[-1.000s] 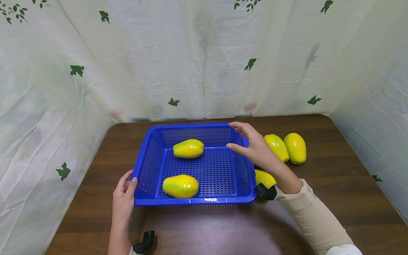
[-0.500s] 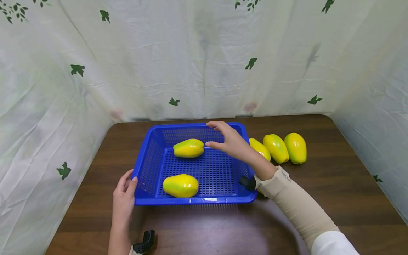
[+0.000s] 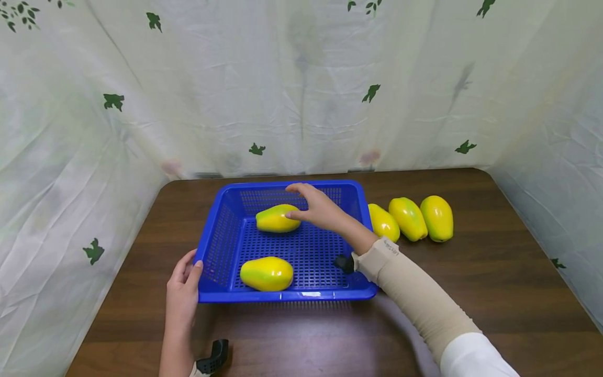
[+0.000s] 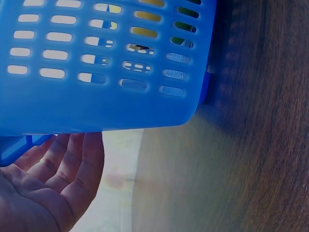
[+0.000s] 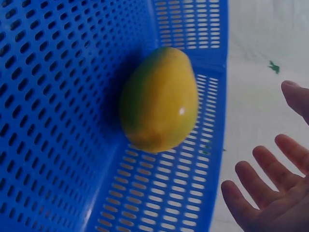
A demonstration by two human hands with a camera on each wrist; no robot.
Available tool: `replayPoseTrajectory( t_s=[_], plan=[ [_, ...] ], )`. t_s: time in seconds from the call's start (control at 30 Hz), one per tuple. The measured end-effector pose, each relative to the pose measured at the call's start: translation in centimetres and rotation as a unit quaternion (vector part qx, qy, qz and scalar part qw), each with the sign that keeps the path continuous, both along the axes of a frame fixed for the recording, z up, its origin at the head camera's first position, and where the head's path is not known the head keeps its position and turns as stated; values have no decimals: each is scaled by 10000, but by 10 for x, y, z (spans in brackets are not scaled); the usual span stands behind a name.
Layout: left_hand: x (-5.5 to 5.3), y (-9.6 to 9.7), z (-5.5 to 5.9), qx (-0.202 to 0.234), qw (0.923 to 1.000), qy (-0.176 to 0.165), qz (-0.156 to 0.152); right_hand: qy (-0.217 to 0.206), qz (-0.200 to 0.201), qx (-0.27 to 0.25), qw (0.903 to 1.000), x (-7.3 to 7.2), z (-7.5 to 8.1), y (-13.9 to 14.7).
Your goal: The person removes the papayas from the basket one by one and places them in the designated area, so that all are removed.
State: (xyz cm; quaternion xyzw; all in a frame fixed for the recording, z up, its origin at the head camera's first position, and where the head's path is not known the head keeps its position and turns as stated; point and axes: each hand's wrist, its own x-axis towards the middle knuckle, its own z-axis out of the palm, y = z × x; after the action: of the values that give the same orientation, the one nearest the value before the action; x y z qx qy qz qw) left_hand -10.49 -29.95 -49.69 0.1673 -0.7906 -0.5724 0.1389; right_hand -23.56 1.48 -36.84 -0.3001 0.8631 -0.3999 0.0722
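Observation:
A blue perforated plastic basket (image 3: 320, 294) holds two glossy yellow-green papayas. The far papaya (image 3: 270, 220) lies near the back wall; the near papaya (image 3: 266, 274) lies toward the front. My left hand (image 3: 182, 288) grips the basket's left rim, thumb on top and fingers below, as the left wrist view also shows (image 4: 58, 179). Over the basket, my right hand (image 3: 317, 207) reaches across with thumb and fingers spread, just above the far papaya's right end. In the right wrist view its fingers (image 5: 263, 179) are apart from that papaya (image 5: 161, 101) and hold nothing.
Three more papayas lie in a row on the brown wooden table (image 3: 499, 272) right of the basket: one against its side (image 3: 383, 222), a middle papaya (image 3: 408, 219) and an outer papaya (image 3: 436, 219). Pale leaf-patterned cloth (image 3: 301, 104) hangs behind and on both sides.
My right hand has moved left from the basket's right rim to over the far papaya, uncovering a papaya on the table. The left hand and basket stay put.

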Motion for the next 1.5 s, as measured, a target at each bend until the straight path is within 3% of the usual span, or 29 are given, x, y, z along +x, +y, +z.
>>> replayPoseTrajectory(
  t_s=[0.3,0.67,1.0,1.5],
  plan=[
    [-5,-4,-14,15,9997,83,215,-229,150,289,9992,-14,-18,-15],
    [-5,-3,-13,70,9995,56,289,-461,253,570,9970,-22,-35,-25],
    [-2,-2,-7,82,9999,-30,88,-344,86,1006,9943,-25,-41,-25],
    [-3,-4,-14,17,9998,42,217,-284,-33,859,9959,-24,-39,-24]
  ],
)
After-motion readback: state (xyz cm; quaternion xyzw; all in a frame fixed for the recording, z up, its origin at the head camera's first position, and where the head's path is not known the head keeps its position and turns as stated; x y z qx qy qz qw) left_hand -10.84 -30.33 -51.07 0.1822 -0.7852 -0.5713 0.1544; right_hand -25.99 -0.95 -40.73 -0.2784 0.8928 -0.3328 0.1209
